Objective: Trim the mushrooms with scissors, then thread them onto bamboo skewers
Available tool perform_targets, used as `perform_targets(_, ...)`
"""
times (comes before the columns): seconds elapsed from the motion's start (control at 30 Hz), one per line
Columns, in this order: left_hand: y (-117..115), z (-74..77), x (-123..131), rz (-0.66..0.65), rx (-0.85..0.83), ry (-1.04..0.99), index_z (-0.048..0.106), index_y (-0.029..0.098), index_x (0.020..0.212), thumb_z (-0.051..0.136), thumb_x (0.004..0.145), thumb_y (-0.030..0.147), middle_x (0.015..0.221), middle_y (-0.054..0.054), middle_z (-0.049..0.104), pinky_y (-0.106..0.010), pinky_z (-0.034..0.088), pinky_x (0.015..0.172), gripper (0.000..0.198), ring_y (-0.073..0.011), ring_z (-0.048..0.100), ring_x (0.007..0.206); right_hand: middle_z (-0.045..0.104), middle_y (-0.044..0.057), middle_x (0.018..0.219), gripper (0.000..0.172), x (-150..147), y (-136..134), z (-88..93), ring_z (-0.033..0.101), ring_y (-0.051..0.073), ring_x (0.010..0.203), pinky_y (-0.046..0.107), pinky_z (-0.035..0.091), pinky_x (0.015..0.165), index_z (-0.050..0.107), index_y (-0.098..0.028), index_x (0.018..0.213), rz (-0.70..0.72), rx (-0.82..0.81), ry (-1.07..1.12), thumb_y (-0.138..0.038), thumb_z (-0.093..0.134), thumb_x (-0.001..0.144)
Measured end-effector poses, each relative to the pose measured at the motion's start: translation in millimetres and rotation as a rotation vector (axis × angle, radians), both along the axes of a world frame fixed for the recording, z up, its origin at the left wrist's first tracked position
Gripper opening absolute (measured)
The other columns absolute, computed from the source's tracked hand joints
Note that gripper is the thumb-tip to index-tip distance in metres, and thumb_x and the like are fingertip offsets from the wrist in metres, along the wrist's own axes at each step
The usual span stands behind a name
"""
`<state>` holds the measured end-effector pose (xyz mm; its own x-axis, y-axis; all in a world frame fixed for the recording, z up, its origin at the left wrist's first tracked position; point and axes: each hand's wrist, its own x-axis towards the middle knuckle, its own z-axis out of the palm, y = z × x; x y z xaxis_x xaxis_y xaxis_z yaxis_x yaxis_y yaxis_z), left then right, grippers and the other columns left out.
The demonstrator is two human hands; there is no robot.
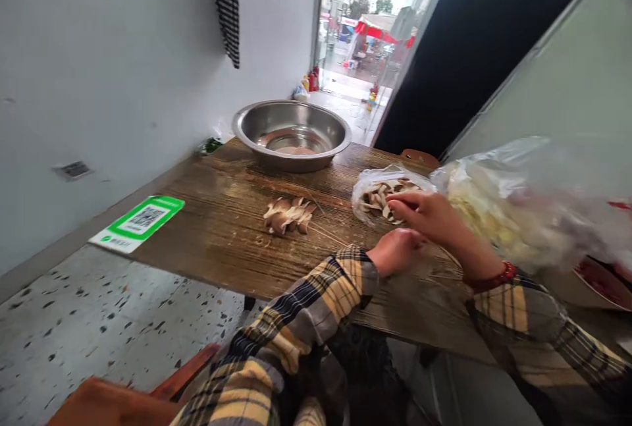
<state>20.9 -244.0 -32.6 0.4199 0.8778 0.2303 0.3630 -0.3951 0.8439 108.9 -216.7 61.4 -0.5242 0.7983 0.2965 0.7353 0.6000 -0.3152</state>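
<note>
My right hand [427,215] reaches over a clear plastic bag [363,195] of sliced mushrooms [380,197], its fingertips pinched on a slice at the near edge. Just below it, my left hand [397,251] is curled closed above the table; whatever its fingers hold is hidden. To the left, a small cluster of mushroom slices threaded on thin wooden skewers [289,216] lies on the wooden table [222,215]. The bare skewer ends point toward my left hand.
A wide steel basin [291,159] stands at the table's far end. A green QR-code card [143,222] lies at the left edge. Large plastic bags of pale food [494,215] crowd the right side, near a bowl [605,284]. A wooden stool [113,403] is at lower left.
</note>
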Motion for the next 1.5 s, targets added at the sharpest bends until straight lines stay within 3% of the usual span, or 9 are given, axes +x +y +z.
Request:
perform_targets(0.2, -7.9, 1.1, 14.9, -0.171, 0.262, 0.221, 0.067, 0.017, 0.106, 0.049, 0.089, 0.025, 0.101, -0.009, 0.070, -0.031, 0.049, 0.084, 0.027, -0.0210, 0.064, 0.093, 0.075, 0.004, 0.076, 0.041, 130.6, -13.2, -10.0, 0.066, 0.019, 0.063, 0.028, 0.047, 0.057, 0.074, -0.018, 0.103, -0.400, -0.024, 0.155, -0.048, 0.052, 0.088)
perform_targets(0.37, -24.6, 20.3, 12.1, -0.138, 0.399, 0.146, 0.065, 0.015, 0.110, 0.047, 0.091, 0.026, 0.100, -0.009, 0.070, -0.029, 0.050, 0.082, 0.028, -0.0186, 0.065, 0.091, 0.076, 0.005, 0.083, 0.037, 178.7, -36.7, -43.5, 0.067, 0.019, 0.068, 0.028, 0.048, 0.059, 0.075, -0.018, 0.101, -0.468, -0.057, 0.154, -0.044, 0.053, 0.087)
perform_targets(0.47, -45.6, 44.7, -5.1, -0.041, 0.490, 0.042, 0.063, 0.018, 0.113, 0.047, 0.092, 0.025, 0.098, -0.008, 0.070, -0.028, 0.051, 0.082, 0.027, -0.0164, 0.065, 0.090, 0.075, 0.008, 0.096, 0.032, 184.5, -44.2, -61.0, 0.067, 0.021, 0.084, 0.031, 0.050, 0.072, 0.074, -0.018, 0.102, -0.380, -0.044, 0.101, -0.037, 0.052, 0.089)
perform_targets(0.57, -56.9, 65.6, -43.2, 0.211, 0.578, 0.060, 0.065, 0.021, 0.109, 0.050, 0.090, 0.024, 0.100, -0.006, 0.070, -0.030, 0.051, 0.085, 0.024, -0.0170, 0.065, 0.092, 0.073, 0.008, 0.098, 0.028, 183.4, -45.6, -75.4, 0.067, 0.021, 0.087, 0.032, 0.049, 0.077, 0.072, -0.019, 0.104, -0.287, -0.075, 0.037, -0.031, 0.052, 0.090)
perform_targets(0.67, -53.1, 67.1, -88.1, 0.457, 0.556, 0.231, 0.064, 0.020, 0.111, 0.052, 0.089, 0.031, 0.107, -0.007, 0.068, -0.037, 0.048, 0.091, 0.028, -0.0214, 0.062, 0.100, 0.071, 0.008, 0.102, 0.026, 178.6, -41.4, -84.4, 0.066, 0.020, 0.088, 0.030, 0.048, 0.077, 0.071, -0.021, 0.107, -0.272, -0.076, 0.013, -0.026, 0.052, 0.090)
perform_targets(0.8, -50.0, 39.1, -128.0, 0.391, 0.327, 0.444, 0.064, 0.017, 0.110, 0.047, 0.089, 0.040, 0.098, -0.008, 0.069, -0.036, 0.050, 0.084, 0.036, -0.0219, 0.064, 0.091, 0.069, 0.008, 0.106, 0.027, 170.3, -24.4, -86.0, 0.064, 0.019, 0.091, 0.028, 0.045, 0.075, 0.069, -0.021, 0.110, -0.358, -0.031, -0.007, -0.028, 0.050, 0.092)
perform_targets(1.03, -66.9, 0.8, -149.8, 0.369, 0.221, 0.610, 0.063, 0.016, 0.116, 0.045, 0.087, 0.031, 0.095, -0.007, 0.069, -0.033, 0.052, 0.081, 0.037, -0.0190, 0.064, 0.085, 0.066, 0.009, 0.103, 0.022, 159.2, 5.5, -94.1, 0.060, 0.022, 0.092, 0.029, 0.040, 0.070, 0.068, -0.020, 0.103, -0.429, 0.022, -0.124, -0.034, 0.059, 0.088)
perform_targets(1.3, -73.9, 10.3, -185.5, 0.324, 0.300, 0.795, 0.065, 0.020, 0.113, 0.043, 0.084, 0.022, 0.100, -0.009, 0.068, -0.037, 0.051, 0.087, 0.037, -0.0218, 0.063, 0.093, 0.065, 0.008, 0.092, 0.022, 162.7, 1.6, -111.2, 0.059, 0.021, 0.086, 0.030, 0.036, 0.066, 0.068, -0.020, 0.088, -0.415, 0.134, -0.115, -0.026, 0.048, 0.093)
perform_targets(1.5, -82.0, 33.5, -175.0, 0.316, 0.320, 0.804, 0.062, 0.022, 0.118, 0.047, 0.086, 0.025, 0.106, -0.010, 0.066, -0.042, 0.049, 0.090, 0.036, -0.0242, 0.061, 0.099, 0.067, 0.009, 0.097, 0.023, 162.5, 1.5, -109.3, 0.060, 0.023, 0.091, 0.032, 0.039, 0.076, 0.065, -0.018, 0.094, -0.384, 0.272, 0.053, -0.027, 0.044, 0.095)
